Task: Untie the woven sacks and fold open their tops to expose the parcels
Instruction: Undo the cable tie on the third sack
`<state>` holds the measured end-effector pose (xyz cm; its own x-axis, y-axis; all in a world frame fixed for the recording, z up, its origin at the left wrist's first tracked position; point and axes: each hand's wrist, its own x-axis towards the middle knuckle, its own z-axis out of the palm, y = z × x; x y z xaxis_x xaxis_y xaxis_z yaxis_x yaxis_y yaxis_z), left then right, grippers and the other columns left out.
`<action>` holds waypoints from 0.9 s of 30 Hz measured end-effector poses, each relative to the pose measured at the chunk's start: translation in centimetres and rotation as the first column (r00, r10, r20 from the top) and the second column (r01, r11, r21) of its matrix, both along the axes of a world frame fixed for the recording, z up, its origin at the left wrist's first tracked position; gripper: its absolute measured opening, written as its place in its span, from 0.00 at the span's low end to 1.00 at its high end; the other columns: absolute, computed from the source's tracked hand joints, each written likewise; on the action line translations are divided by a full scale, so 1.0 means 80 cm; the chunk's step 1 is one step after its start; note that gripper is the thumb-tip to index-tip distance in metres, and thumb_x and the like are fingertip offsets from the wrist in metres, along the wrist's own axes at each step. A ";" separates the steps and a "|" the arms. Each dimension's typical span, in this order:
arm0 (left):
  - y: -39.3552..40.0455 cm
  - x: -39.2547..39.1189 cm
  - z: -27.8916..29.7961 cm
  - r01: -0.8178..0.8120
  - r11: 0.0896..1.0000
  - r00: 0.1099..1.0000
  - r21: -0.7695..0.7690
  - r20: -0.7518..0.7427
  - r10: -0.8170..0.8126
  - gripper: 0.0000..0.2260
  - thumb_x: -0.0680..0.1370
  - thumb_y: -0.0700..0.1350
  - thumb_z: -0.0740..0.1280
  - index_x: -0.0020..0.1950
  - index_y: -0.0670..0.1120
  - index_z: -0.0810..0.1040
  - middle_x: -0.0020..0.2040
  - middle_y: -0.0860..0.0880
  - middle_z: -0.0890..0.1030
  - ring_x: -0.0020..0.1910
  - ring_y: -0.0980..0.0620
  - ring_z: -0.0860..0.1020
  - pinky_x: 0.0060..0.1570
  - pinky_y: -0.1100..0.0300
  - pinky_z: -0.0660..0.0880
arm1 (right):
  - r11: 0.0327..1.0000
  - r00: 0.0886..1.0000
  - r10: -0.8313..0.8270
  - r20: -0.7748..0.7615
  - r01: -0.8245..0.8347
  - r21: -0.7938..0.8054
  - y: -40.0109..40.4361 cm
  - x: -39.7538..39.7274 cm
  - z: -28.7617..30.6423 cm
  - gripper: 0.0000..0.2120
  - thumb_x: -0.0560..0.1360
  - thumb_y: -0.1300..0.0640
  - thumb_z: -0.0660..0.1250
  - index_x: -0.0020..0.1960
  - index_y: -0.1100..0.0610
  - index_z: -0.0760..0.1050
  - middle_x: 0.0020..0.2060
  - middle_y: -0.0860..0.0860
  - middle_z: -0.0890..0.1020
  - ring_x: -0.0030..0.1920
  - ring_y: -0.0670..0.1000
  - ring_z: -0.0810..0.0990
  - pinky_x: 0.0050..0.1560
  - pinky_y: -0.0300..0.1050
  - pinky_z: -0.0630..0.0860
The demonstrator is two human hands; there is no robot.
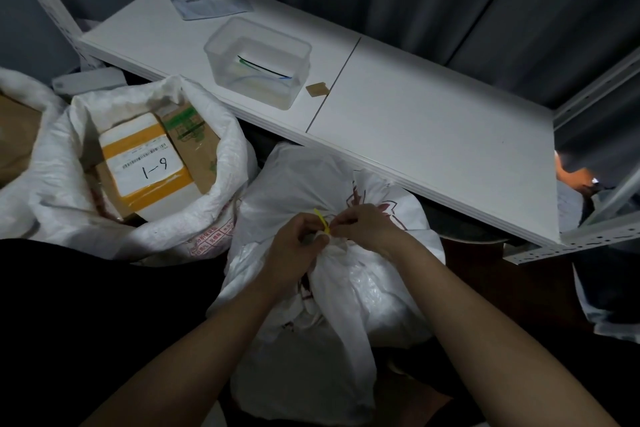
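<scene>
Forearms closest to camera, both reaching to the tied sack (346,288) in the centre, on the floor in front of the shelf (415,121). Left hand (294,246) fingers curled, clamped on the bunched neck; right hand (367,225) fingers pinched together on the yellow tie (322,222). Lighting is dim, so can't tell whether it's a zip tie or a twist tie. Woven fabric looks soft, slick and crinkly: grip the neck just below the tie, not the loose skirt. Open sack (194,184) just beside on the left, top folded back, parcels (145,163) exposed. Clear tub (258,61) sits on the shelf.
</scene>
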<state>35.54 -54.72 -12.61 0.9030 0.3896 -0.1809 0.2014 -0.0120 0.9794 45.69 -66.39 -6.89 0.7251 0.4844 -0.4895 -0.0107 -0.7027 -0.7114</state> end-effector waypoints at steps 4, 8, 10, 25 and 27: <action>0.000 -0.005 0.001 -0.006 0.999 1.000 0.045 0.029 0.005 0.08 0.75 0.37 0.70 0.46 0.51 0.78 0.45 0.54 0.82 0.46 0.60 0.80 0.49 0.68 0.74 | 0.999 0.999 -0.036 -0.029 0.035 -0.026 0.006 -0.002 0.002 0.06 0.72 0.65 0.70 0.48 0.65 0.82 0.29 0.48 0.77 0.26 0.39 0.73 0.25 0.27 0.66; -0.004 -0.005 0.001 -0.005 0.966 0.998 0.260 0.055 -0.009 0.04 0.77 0.41 0.67 0.51 0.47 0.80 0.45 0.55 0.81 0.45 0.62 0.78 0.48 0.74 0.71 | 0.996 0.993 -0.085 -0.088 0.081 -0.048 0.009 -0.003 0.000 0.07 0.71 0.65 0.69 0.47 0.67 0.81 0.27 0.50 0.75 0.22 0.41 0.68 0.22 0.31 0.63; -0.005 -0.003 -0.004 -0.046 0.929 0.995 0.367 0.103 0.008 0.04 0.77 0.41 0.68 0.50 0.44 0.80 0.45 0.53 0.80 0.44 0.62 0.76 0.47 0.76 0.69 | 0.995 0.991 -0.090 -0.102 0.085 -0.051 0.010 -0.003 -0.001 0.06 0.72 0.65 0.69 0.46 0.66 0.81 0.27 0.50 0.75 0.24 0.41 0.69 0.23 0.31 0.63; -0.009 0.001 -0.009 -0.035 0.880 0.993 0.475 0.115 -0.023 0.06 0.74 0.44 0.64 0.43 0.43 0.78 0.42 0.50 0.76 0.40 0.56 0.74 0.40 0.63 0.71 | 0.993 0.973 -0.102 -0.208 0.111 0.032 -0.001 0.005 -0.006 0.04 0.72 0.66 0.69 0.46 0.62 0.81 0.37 0.54 0.80 0.38 0.47 0.76 0.38 0.34 0.73; -0.007 0.002 -0.009 -0.034 0.866 0.990 0.499 0.137 -0.040 0.04 0.75 0.44 0.66 0.46 0.45 0.79 0.44 0.53 0.76 0.41 0.59 0.75 0.40 0.69 0.71 | 0.995 0.976 -0.076 -0.205 0.086 0.041 -0.003 0.007 -0.001 0.03 0.72 0.65 0.70 0.45 0.60 0.81 0.38 0.53 0.80 0.36 0.45 0.76 0.35 0.31 0.72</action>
<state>35.67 -55.31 -13.31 0.9056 0.3916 0.1630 0.0643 -0.5066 0.8598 46.23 -66.65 -7.01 0.6508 0.4553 -0.6076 -0.2138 -0.6580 -0.7221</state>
